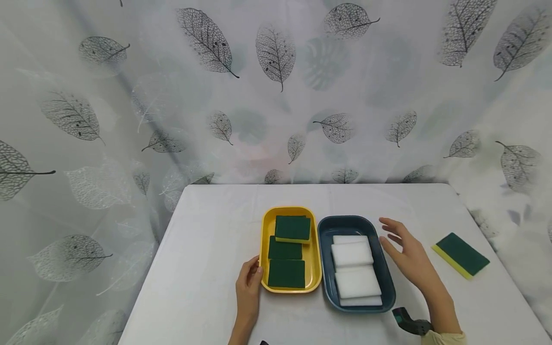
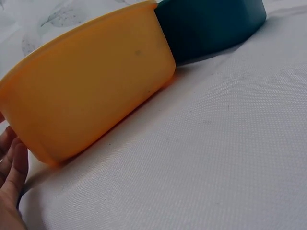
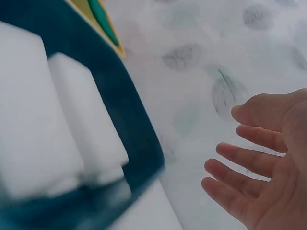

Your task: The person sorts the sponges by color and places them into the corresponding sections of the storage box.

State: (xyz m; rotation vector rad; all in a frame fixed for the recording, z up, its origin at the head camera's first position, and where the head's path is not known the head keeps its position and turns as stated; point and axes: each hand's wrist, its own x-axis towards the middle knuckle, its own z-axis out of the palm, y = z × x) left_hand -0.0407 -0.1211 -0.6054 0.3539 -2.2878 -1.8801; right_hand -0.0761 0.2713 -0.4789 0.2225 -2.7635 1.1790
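Note:
My left hand (image 1: pixel 248 282) touches the left side of a yellow tray (image 1: pixel 265 230), its fingers against the outer wall in the left wrist view. Several green-and-yellow scouring sponges (image 1: pixel 286 274) lie inside that tray, one overlapping another. Beside it on the right stands a dark blue tray (image 1: pixel 388 287) with several white sponges (image 1: pixel 358 283), partly stacked. Just past the blue tray's right rim, my right hand (image 1: pixel 407 256) hovers with fingers spread and nothing in them. The right wrist view shows the same hand (image 3: pixel 268 163) apart from the tray.
A single green-and-yellow sponge (image 1: pixel 462 255) lies on the white table (image 1: pixel 207 239) to the right of my right hand. A leaf-patterned curtain (image 1: pixel 276 105) hangs behind the table and along its sides. A dark wrist device (image 1: pixel 411 325) sits on my right forearm.

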